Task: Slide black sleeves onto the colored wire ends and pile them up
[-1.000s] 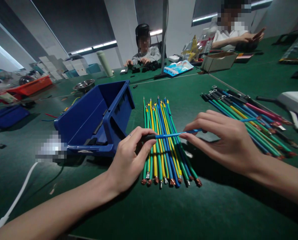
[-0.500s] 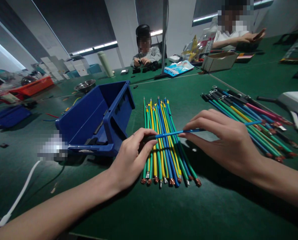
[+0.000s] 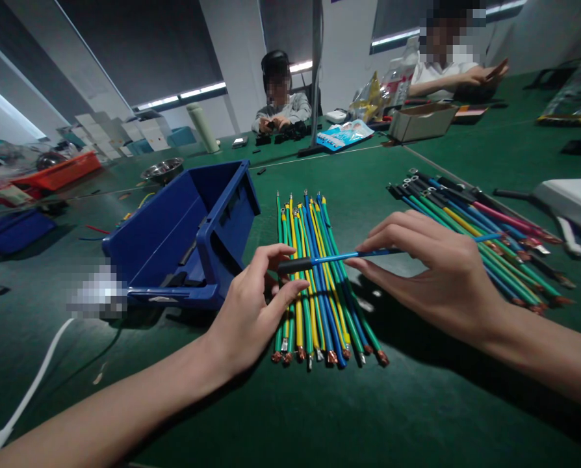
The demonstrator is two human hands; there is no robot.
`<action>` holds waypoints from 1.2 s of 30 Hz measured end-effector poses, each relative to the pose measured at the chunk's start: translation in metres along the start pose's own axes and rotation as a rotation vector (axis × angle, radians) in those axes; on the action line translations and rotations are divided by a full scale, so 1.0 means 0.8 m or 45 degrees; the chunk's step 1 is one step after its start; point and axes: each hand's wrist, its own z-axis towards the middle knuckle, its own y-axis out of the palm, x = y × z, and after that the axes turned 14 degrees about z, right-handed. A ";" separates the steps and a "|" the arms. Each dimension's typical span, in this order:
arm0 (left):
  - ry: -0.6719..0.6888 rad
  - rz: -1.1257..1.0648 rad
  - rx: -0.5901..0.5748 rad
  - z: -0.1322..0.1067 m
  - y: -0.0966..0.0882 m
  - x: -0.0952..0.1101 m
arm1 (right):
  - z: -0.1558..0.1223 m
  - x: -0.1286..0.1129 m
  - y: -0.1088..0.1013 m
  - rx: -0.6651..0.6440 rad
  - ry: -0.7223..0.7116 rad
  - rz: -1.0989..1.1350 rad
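Note:
My right hand [image 3: 427, 273] pinches a blue cable [image 3: 336, 257] between thumb and fingertips and holds it level above a row of cables. A black sleeve [image 3: 295, 265] covers the cable's left end. Around that sleeve is my left hand [image 3: 251, 302], its thumb and index finger spread apart, one below and one above it; whether the other fingers touch it is hidden. Beneath lie several green, yellow and blue cables [image 3: 314, 312] side by side, with metal lugs at the far ends and mostly bare copper at the near ends.
A blue bin [image 3: 212, 234] with black pieces inside stands left of the cables. Another cable bundle [image 3: 485, 240] lies at the right, near a white device [image 3: 573, 205]. Across the green table sit two people, by a cardboard box [image 3: 422, 122] and a blue packet [image 3: 345, 134].
The thumb and index finger of my left hand have spread off the black sleeve, which now shows in full. My right hand keeps its pinch on the cable. The view has shifted slightly.

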 end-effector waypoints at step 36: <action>0.123 0.008 0.016 0.000 0.001 -0.001 | -0.002 0.008 0.002 -0.050 0.070 0.083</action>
